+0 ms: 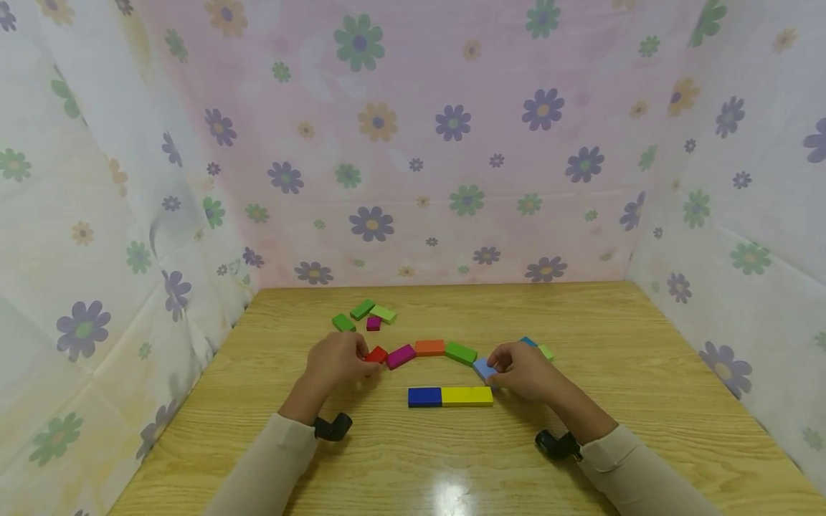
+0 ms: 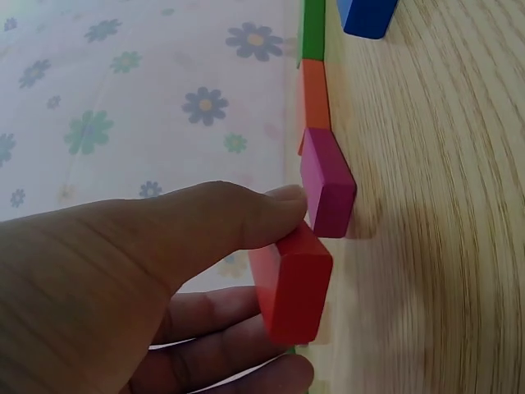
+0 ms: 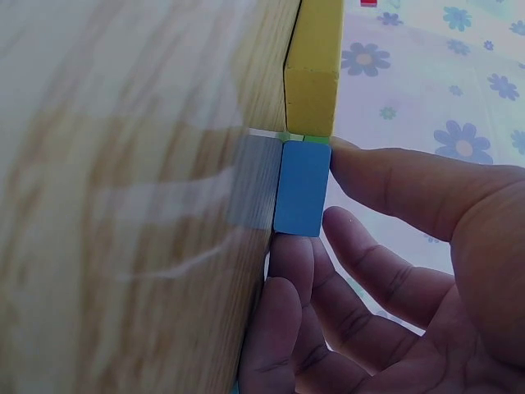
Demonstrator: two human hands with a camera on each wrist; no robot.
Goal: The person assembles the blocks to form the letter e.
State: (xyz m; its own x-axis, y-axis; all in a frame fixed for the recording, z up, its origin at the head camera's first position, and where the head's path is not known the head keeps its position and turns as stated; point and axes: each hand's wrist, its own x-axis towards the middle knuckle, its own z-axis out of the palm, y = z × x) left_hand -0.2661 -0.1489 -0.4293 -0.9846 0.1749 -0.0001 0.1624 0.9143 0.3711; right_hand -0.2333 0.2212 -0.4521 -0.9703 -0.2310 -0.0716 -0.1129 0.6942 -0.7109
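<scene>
Between thumb and fingers my left hand pinches a red block at the left end of a curved row. Beside it come a magenta block, an orange block and a green block. My right hand holds a light blue block by its sides at the row's right end, low at the tabletop. Inside the curve, nearer to me, a dark blue block and a longer yellow block lie end to end.
Several green blocks and a small magenta block lie loose beyond my left hand. A blue block and a lime block sit behind my right hand. Flowered cloth encloses the back and sides of the wooden table.
</scene>
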